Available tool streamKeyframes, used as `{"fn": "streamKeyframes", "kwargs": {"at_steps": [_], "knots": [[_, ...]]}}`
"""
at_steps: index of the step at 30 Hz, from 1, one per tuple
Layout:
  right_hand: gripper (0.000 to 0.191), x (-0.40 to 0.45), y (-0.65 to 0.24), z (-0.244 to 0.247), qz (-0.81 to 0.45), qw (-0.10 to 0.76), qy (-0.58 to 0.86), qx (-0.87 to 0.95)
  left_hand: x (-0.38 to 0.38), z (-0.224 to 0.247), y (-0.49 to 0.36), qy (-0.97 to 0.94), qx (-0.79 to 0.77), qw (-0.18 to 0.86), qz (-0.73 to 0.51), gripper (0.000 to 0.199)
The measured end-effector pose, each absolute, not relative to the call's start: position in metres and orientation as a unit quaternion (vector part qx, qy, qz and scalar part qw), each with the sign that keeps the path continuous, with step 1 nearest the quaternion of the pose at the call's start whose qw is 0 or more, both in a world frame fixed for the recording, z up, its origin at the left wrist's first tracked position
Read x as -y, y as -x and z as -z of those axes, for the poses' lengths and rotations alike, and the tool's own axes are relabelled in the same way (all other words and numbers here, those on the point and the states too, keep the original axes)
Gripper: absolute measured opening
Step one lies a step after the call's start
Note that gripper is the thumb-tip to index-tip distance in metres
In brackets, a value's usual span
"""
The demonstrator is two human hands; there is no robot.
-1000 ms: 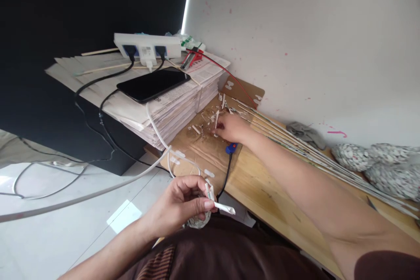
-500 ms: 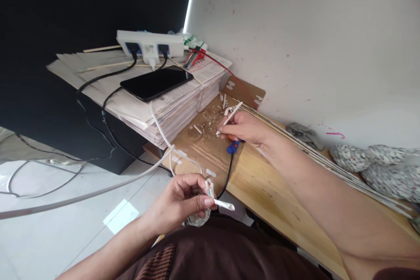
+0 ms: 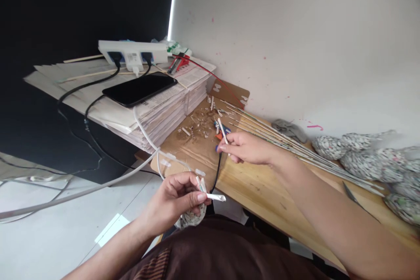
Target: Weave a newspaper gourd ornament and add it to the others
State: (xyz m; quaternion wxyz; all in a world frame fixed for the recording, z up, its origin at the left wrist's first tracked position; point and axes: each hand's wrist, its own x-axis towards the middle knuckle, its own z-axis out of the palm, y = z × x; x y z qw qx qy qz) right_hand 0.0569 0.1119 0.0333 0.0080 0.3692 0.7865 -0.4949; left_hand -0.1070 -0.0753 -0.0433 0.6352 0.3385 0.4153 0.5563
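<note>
My left hand is closed around a small piece woven from rolled newspaper, low in front of my lap. A white rolled-paper end sticks out to the right past my thumb, and shorter ends point up between the fingers. My right hand, above the cardboard's right edge, pinches a short white paper tube that stands tilted upward. Just behind it lies a blue-and-orange corded tool, partly hidden by the tube and fingers; it looks like a glue gun.
Paper scraps litter the cardboard sheet on the wooden table. Long paper rods lie along the wall beside woven paper pieces. Scissors rest nearby. A newspaper stack bears a phone and power strip.
My right hand has drawn back slightly from the scraps toward me, and the tube in it now points more upright. My left hand keeps its hold. The view has swung to the right.
</note>
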Motion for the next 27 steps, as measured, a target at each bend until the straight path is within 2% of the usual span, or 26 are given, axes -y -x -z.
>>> {"fn": "streamKeyframes", "kwargs": {"at_steps": [3,6,13,16,24,27], "knots": [[0.043,-0.098,-0.07,-0.04,0.466,0.044,-0.354,-0.81,0.073,0.037,0.11,-0.407,-0.423,0.569,-0.577,0.019],[0.053,-0.083,-0.083,-0.048,0.489,0.085,-0.327,-0.804,0.069,0.029,0.111,-0.46,-0.43,0.499,-0.595,0.01],[0.057,-0.059,-0.11,-0.052,0.509,0.131,-0.288,-0.801,0.056,0.022,0.1,-0.44,-0.387,0.517,-0.623,0.005],[0.055,-0.054,-0.117,-0.048,0.535,0.085,-0.301,-0.785,0.052,0.021,0.093,-0.428,-0.409,0.519,-0.617,0.008],[0.054,-0.059,-0.151,-0.037,0.523,-0.149,-0.384,-0.746,0.051,0.019,0.082,-0.422,-0.408,0.569,-0.576,0.01],[0.052,-0.064,-0.172,-0.026,0.534,-0.204,-0.417,-0.706,0.054,0.014,0.083,-0.408,-0.382,0.604,-0.568,0.008]]}}
